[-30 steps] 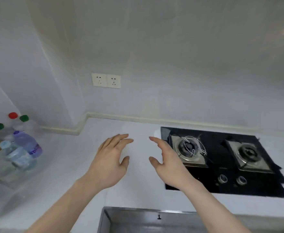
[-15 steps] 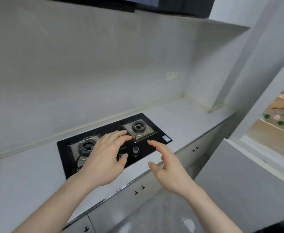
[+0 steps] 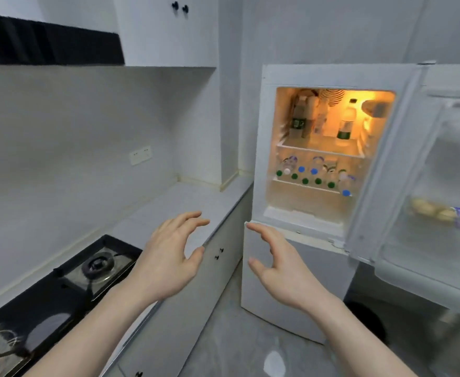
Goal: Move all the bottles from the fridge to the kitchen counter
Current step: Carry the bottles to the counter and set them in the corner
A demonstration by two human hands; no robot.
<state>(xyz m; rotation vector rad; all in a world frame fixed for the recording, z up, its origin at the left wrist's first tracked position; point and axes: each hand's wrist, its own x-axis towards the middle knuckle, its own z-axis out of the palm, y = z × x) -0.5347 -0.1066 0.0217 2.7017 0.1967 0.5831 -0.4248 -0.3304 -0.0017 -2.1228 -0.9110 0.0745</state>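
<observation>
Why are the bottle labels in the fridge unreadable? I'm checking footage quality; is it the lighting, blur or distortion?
Head view: warm orange light floods the fridge interior, tinting the top-shelf bottles; the frame is soft, likely motion blur, smearing the lower-shelf bottles to cap colours; wide-angle distortion bends the open door.

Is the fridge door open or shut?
Open: the fridge door is swung out to the right, and the lit shelves with bottles show.
</observation>
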